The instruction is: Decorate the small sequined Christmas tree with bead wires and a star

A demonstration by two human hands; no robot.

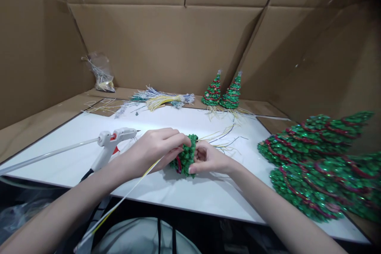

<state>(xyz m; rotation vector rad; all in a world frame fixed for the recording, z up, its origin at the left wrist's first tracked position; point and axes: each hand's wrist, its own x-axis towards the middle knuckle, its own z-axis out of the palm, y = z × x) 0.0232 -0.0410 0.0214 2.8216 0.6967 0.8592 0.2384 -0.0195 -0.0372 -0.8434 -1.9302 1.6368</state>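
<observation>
Near the middle of the white board, a small green tree with a red garland (186, 160) lies between my two hands. My left hand (162, 147) is closed on its left side, and yellow and white strands (131, 190) trail from beneath that hand toward the lower left. On the tree's right end, my right hand (208, 158) has its fingers curled round, with the thumb toward the front. Thin yellow and dark wires (223, 139) spread out behind my right hand. Part of the tree is hidden by my fingers.
A white glue gun (108, 147) stands left of my left hand. Large green trees (315, 166) lie at the right. Two small decorated trees (222, 91), bundled wires (165, 98) and a plastic bag (102, 73) are at the back. Cardboard walls (149, 43) surround the white board (59, 151).
</observation>
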